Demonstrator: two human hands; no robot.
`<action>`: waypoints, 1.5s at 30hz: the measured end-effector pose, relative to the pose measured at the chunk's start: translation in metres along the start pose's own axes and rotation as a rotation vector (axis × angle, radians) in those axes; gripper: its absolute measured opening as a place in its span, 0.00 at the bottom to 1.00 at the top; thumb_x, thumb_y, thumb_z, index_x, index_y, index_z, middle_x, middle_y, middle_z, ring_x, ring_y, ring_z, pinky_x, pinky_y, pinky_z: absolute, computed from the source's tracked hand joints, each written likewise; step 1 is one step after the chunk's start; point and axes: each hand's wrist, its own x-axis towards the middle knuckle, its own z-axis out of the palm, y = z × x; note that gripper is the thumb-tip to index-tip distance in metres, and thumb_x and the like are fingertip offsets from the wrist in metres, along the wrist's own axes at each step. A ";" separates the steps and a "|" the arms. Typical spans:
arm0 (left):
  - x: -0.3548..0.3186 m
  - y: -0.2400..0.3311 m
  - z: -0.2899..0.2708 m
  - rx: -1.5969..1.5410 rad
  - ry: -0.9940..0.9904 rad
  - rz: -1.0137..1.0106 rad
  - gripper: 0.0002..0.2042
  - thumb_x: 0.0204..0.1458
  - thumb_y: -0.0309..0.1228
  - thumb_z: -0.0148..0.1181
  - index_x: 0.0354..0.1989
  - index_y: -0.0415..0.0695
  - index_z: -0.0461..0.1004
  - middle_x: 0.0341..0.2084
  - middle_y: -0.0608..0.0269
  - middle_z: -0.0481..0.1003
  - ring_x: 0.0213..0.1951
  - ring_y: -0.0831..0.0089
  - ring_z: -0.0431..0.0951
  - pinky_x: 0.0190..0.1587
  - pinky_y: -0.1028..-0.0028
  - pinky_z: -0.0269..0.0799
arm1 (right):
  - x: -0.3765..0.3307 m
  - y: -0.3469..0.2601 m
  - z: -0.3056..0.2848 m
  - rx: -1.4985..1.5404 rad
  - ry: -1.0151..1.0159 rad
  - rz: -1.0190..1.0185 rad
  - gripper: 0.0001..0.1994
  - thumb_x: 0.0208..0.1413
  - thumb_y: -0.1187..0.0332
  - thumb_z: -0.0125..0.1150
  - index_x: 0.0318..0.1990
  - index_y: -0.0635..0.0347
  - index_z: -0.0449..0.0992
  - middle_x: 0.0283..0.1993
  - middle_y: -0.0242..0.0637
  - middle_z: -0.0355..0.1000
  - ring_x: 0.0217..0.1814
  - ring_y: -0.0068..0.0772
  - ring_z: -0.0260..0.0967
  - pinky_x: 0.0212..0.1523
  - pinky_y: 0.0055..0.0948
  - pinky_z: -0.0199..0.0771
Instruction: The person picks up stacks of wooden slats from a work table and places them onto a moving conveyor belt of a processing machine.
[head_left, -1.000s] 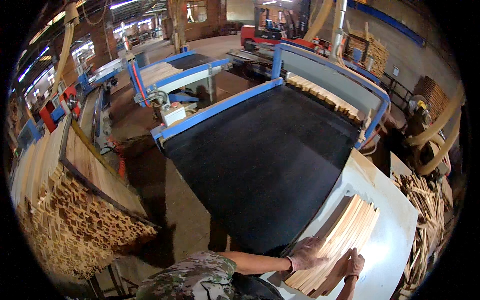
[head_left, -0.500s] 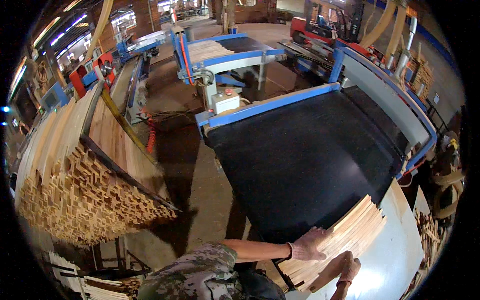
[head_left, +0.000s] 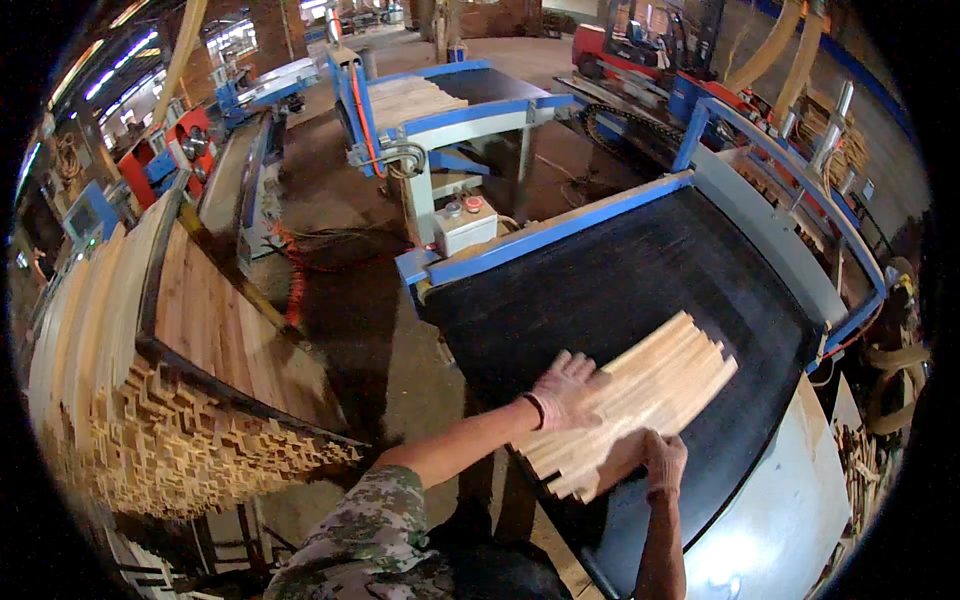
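Observation:
A row of pale wooden strips [head_left: 650,385] lies side by side on a black belt [head_left: 510,305], slanting away to the right, their ends uneven. My left hand [head_left: 567,392], in a light knit glove, rests along the left edge of the row with its fingers stretched out and spread. Against the row's right edge is my right hand [head_left: 664,463], gloved too, its fingers curled and closed at the wood. A shadow of that hand falls across the strips. Its fingertips are partly hidden.
A shiny metal sheet [head_left: 765,510] borders the belt on the right. Blue rails [head_left: 570,230] and a grey-and-blue frame [head_left: 765,205] edge its far side. A tall stack of wooden strips [head_left: 190,420] stands left. A control box [head_left: 466,222] with buttons sits beyond the belt.
Both hands and the wooden strips have moved forward and left, off the metal sheet and onto the black belt. The far frame's grey panel now shows an opening behind it.

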 end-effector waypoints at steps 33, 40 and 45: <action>-0.376 -0.063 0.294 -0.964 -0.462 -1.015 0.23 0.66 0.47 0.52 0.57 0.39 0.77 0.54 0.52 0.79 0.51 0.53 0.79 0.52 0.58 0.75 | -0.032 -0.006 0.230 0.158 -0.510 -0.270 0.26 0.68 0.72 0.56 0.70 0.73 0.64 0.68 0.49 0.69 0.67 0.42 0.67 0.69 0.38 0.65; -0.345 -0.073 0.274 -0.917 -0.467 -0.905 0.23 0.66 0.47 0.52 0.56 0.38 0.77 0.53 0.52 0.79 0.50 0.53 0.79 0.53 0.58 0.74 | -0.144 0.013 0.169 0.052 -0.499 -0.389 0.23 0.63 0.76 0.58 0.65 0.69 0.71 0.53 0.35 0.73 0.55 0.29 0.68 0.58 0.30 0.69; -0.328 -0.067 0.289 -0.839 -0.533 -0.770 0.24 0.66 0.46 0.52 0.56 0.38 0.77 0.53 0.52 0.79 0.50 0.53 0.78 0.53 0.58 0.74 | -0.206 -0.006 0.113 0.152 -0.722 0.075 0.23 0.61 0.76 0.65 0.65 0.63 0.73 0.57 0.41 0.76 0.54 0.34 0.76 0.54 0.33 0.78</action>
